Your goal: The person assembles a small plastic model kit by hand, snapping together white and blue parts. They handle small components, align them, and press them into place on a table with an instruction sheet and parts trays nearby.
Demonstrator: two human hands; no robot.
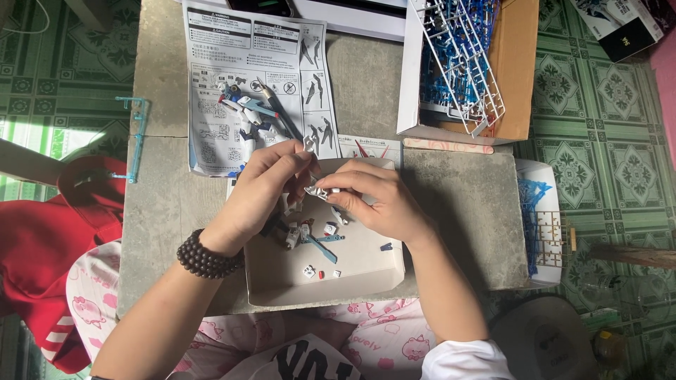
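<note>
part: small white plastic model piece [321,191], pinched between both hands above the shallow cardboard tray [366,278]; too small to make out its shape.
location: mid-table, over the tray's upper edge, just below the instruction sheet [211,91].
handling (judgement): very light, stiff but brittle moulded plastic; thin pegs likely snap if twisted. Smooth surface, so slippery at this size and easy to drop.
grip (judgement): best held by the thicker body with fingertip pads, not by thin tabs; press straight along the joint, no levering.
left hand [264,186]: fingers curled, thumb and forefinger closed on the left side of the piece; wrist bent inward, bead bracelet [204,257] at the wrist, forearm coming in from lower left.
right hand [377,200]: fingertips closed on the right end of the same piece, knuckles up, palm down; forearm comes in from lower right.
hands together: fingertips nearly touching, piece between them; neither hand rests flat on the table.
tray contents: loose small bits, white, blue and a red one [322,274], under and below the hands.
nearby: partly built white-and-blue figure [246,116] on the sheet, apart from the hands; box with part frames [458,63] upper right; concrete table [465,204] under all.
</note>
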